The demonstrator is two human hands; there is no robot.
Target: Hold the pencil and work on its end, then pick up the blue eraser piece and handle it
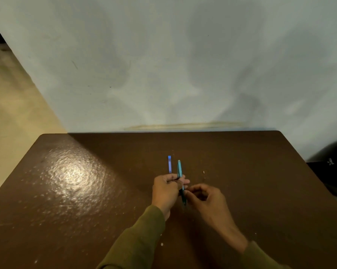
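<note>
We see a dark brown desk (90, 191) with rounded far corners. Behind the desk rises a pale, scuffed wall (163, 65) crossed by soft shadows. Left of the desk lies a beige floor (14, 105). Light glares on the desk's left half.

A counter (86, 191) stands against a wall (163, 65). A pen (179, 168) sits between the left hand (166, 188) and right hand (206, 200); a cap (169, 164) lies just left.

left hand (166, 189) grips a teal pen (180, 171) over the brown desk (86, 191); right hand (206, 200) pinches its lower end.
</note>
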